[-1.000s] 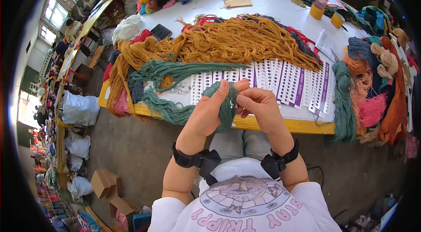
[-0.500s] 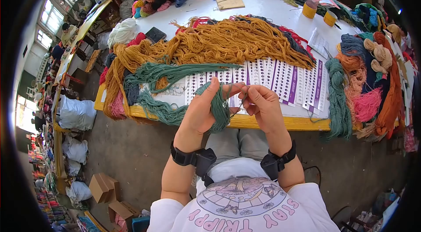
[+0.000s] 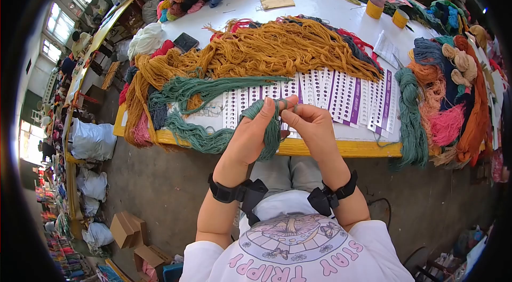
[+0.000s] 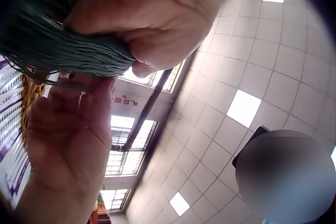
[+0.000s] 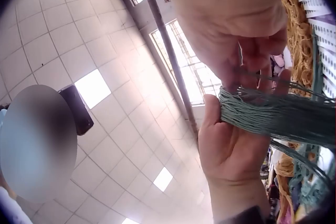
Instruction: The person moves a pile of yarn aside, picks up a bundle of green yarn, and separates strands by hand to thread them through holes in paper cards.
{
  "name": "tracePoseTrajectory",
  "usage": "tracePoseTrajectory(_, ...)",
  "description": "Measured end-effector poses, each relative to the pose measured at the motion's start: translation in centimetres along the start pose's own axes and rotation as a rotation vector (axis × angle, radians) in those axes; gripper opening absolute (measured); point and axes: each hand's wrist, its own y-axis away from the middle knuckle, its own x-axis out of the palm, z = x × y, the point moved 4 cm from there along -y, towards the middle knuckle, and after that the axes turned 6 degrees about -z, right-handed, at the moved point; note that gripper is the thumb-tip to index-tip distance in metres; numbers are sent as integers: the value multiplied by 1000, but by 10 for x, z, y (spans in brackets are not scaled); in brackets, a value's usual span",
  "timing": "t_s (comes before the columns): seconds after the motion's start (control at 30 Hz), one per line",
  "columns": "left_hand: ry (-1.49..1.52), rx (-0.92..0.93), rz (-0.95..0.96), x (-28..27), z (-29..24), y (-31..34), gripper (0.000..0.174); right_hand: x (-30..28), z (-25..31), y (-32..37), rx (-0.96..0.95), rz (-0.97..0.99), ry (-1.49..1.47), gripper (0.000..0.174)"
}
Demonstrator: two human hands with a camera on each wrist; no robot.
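A hank of green yarn (image 3: 271, 143) hangs over my left hand (image 3: 249, 135), whose thumb lies across it. In the left wrist view the bundled strands (image 4: 79, 53) run beneath the thumb. My right hand (image 3: 313, 128) is just to the right, thumb and forefinger pinching a thin green strand by the left fingertips. The right wrist view shows the hank (image 5: 278, 113) lying across the left palm (image 5: 231, 150), with my right fingers close above it. More green yarn (image 3: 200, 135) lies along the table edge to the left.
White cards with punched holes and purple stripes (image 3: 341, 98) lie under the hands. Behind them spreads a large heap of mustard yarn (image 3: 282, 50). Another green hank (image 3: 410, 117) hangs over the yellow table edge (image 3: 341, 148) at right, beside orange and pink yarns (image 3: 450, 122).
My right hand drew a strand a little away from the hank half a second ago, then came back to the left fingertips. The left hand keeps its hold on the green yarn.
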Motion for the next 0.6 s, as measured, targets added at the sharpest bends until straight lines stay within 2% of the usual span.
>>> tracePoseTrajectory(0.1,-5,49,2,1,-5,1,57,-3,-4,-1,50,-43,-64,14)
tracePoseTrajectory(0.23,141,-60,101,-8,-2,-3,57,-2,-10,-4,169,-7,-238,15)
tracePoseTrajectory(0.33,150,-70,100,-9,-3,-3,56,-2,-10,-2,166,89,-119,17)
tracePoseTrajectory(0.43,172,-58,48,-10,-1,-5,56,2,1,1,-32,101,123,19)
tracePoseTrajectory(0.53,180,-66,46,-10,-4,-4,55,-10,-9,-6,21,-18,-30,18)
tracePoseTrajectory(0.6,160,-81,76,-10,-5,-3,57,-16,-11,-7,133,29,-104,17)
